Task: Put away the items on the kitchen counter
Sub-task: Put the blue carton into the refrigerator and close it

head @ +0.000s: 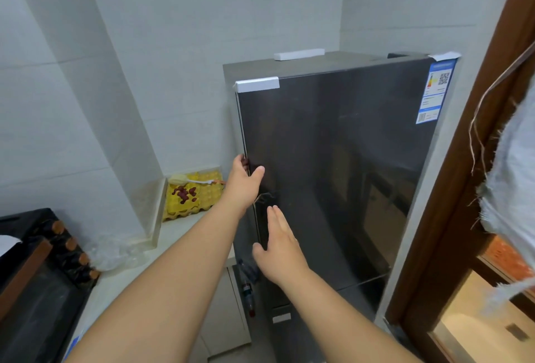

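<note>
A dark grey fridge (333,160) stands in the corner, its upper door only slightly ajar at the left edge. My left hand (243,183) grips that left door edge, fingers curled behind it and thumb on the front. My right hand (278,246) is flat and open, fingers pointing up, against or just off the door front lower down; it holds nothing. On the white counter (139,270) to the left lies a yellow egg tray (188,194) with several red dates and a pale bag on top.
A black oven (31,275) sits at the lower left with several dark bottles (72,249) beside it and a crumpled clear plastic bag (115,252). A brown door frame (469,189) and a frayed cloth (512,177) stand close on the right. White foam strips rest on the fridge top.
</note>
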Tool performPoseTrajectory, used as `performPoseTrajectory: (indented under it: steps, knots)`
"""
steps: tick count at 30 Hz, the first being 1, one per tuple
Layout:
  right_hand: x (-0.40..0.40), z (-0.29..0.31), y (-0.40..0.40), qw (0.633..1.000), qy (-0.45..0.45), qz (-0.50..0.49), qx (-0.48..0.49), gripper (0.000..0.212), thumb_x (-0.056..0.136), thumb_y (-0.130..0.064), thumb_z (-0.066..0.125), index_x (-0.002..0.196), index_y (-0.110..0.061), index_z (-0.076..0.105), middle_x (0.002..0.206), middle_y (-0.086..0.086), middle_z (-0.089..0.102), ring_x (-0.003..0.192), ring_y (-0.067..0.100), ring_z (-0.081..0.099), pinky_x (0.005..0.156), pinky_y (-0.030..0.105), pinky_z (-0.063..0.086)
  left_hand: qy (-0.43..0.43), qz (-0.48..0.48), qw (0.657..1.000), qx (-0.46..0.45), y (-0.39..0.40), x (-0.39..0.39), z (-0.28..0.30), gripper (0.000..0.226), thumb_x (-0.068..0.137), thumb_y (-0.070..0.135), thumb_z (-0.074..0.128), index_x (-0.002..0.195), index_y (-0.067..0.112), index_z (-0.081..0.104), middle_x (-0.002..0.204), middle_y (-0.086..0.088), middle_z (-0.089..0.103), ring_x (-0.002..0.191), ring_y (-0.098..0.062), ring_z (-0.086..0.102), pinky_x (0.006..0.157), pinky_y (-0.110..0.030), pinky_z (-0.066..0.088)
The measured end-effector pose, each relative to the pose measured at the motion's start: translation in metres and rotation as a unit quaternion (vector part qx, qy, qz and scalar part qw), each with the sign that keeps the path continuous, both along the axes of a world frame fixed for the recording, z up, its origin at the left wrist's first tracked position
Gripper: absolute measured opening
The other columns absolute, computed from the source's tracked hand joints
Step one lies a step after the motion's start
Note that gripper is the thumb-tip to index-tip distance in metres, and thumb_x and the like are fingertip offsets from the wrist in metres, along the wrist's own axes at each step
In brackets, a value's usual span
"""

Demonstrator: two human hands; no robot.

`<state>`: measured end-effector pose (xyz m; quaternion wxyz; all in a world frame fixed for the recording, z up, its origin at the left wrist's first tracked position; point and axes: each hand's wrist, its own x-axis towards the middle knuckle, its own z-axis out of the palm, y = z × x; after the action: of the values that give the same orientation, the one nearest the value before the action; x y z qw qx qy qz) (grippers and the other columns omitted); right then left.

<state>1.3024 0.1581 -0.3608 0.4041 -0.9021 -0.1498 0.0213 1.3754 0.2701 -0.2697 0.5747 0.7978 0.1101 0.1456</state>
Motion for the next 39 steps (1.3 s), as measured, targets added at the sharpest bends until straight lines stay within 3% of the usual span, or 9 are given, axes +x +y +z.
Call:
performPoseTrajectory:
  steps: [6,11,17,21,25,28,34,39]
  knots:
    - [0.003,-0.003,0.002,1.0,0.005,0.0,0.004,0.086,0.097,-0.029,0.055,0.161,-0.029,-0.002,0.168,-0.015,-0.007,0.155,0.01,0.004,0.124,0.036,0.017,-0.014,0.006,1.0,-0.007,0.003,0.005,-0.008,0.067,0.098,0.026,0.062,0.153,0.023,0.025,0.156,0.002,0.04,0.142,-0.018,0.041,0.112,-0.035,0.039]
    - [0.002,-0.009,-0.003,0.999,0.022,-0.014,0.037,0.086,0.096,-0.028,0.056,0.161,-0.029,-0.001,0.168,-0.015,-0.006,0.155,0.009,0.002,0.125,0.038,0.017,-0.024,0.006,0.999,-0.045,0.006,0.009,-0.014,0.064,0.091,0.023,0.072,0.142,0.023,0.032,0.134,0.008,0.046,0.124,-0.011,0.047,0.103,-0.026,0.043]
    - [-0.002,-0.002,-0.011,0.999,-0.003,-0.015,0.046,0.086,0.096,-0.029,0.055,0.161,-0.032,-0.003,0.168,-0.018,-0.007,0.154,0.007,0.003,0.125,0.037,0.018,-0.034,-0.008,0.998,-0.044,0.007,0.005,-0.013,0.07,0.09,0.022,0.073,0.147,0.021,0.031,0.146,0.0,0.047,0.128,-0.012,0.048,0.109,-0.029,0.042]
    - [-0.01,0.004,-0.013,0.999,-0.013,-0.026,0.044,0.087,0.096,-0.029,0.056,0.161,-0.029,-0.001,0.168,-0.014,-0.006,0.155,0.01,0.004,0.125,0.034,0.018,-0.047,-0.023,0.998,-0.024,-0.004,-0.026,-0.023,0.077,0.09,0.026,0.073,0.152,0.026,0.027,0.138,0.01,0.047,0.126,-0.006,0.047,0.106,-0.025,0.042]
    - [-0.045,0.002,-0.02,0.995,-0.029,-0.062,0.066,0.088,0.094,-0.03,0.058,0.16,-0.028,0.001,0.166,-0.017,-0.008,0.153,0.014,0.017,0.122,0.037,0.027,-0.09,-0.032,0.994,-0.061,-0.021,-0.076,-0.031,0.055,0.096,0.021,0.064,0.145,0.021,0.04,0.138,0.008,0.053,0.128,-0.006,0.052,0.107,-0.023,0.043]
    - [-0.078,-0.007,-0.038,0.993,-0.048,-0.084,0.075,0.088,0.096,-0.03,0.059,0.16,-0.033,-0.001,0.165,-0.022,-0.01,0.153,0.007,0.009,0.122,0.03,0.019,-0.112,-0.051,0.984,-0.125,-0.027,-0.109,-0.031,0.031,0.101,0.013,0.051,0.131,0.018,0.057,0.127,0.005,0.066,0.122,-0.007,0.061,0.105,-0.027,0.047]
    - [-0.139,-0.018,-0.085,0.978,-0.073,-0.174,0.09,0.096,0.095,-0.029,0.062,0.158,-0.035,-0.01,0.165,-0.023,-0.012,0.148,-0.003,-0.002,0.121,0.025,0.01,-0.115,-0.104,0.967,-0.201,-0.082,-0.174,-0.036,0.033,0.103,0.001,0.039,0.112,0.014,0.069,0.114,-0.006,0.075,0.112,-0.017,0.07,0.103,-0.037,0.052]
    - [-0.171,-0.02,-0.139,0.965,-0.085,-0.235,0.083,0.098,0.094,-0.033,0.066,0.157,-0.037,-0.009,0.166,-0.019,-0.006,0.153,0.005,0.007,0.118,0.026,0.014,-0.113,-0.118,0.958,-0.238,-0.149,-0.22,-0.037,0.029,0.103,0.004,0.043,0.116,0.011,0.068,0.113,-0.005,0.076,0.112,-0.017,0.07,0.104,-0.039,0.051]
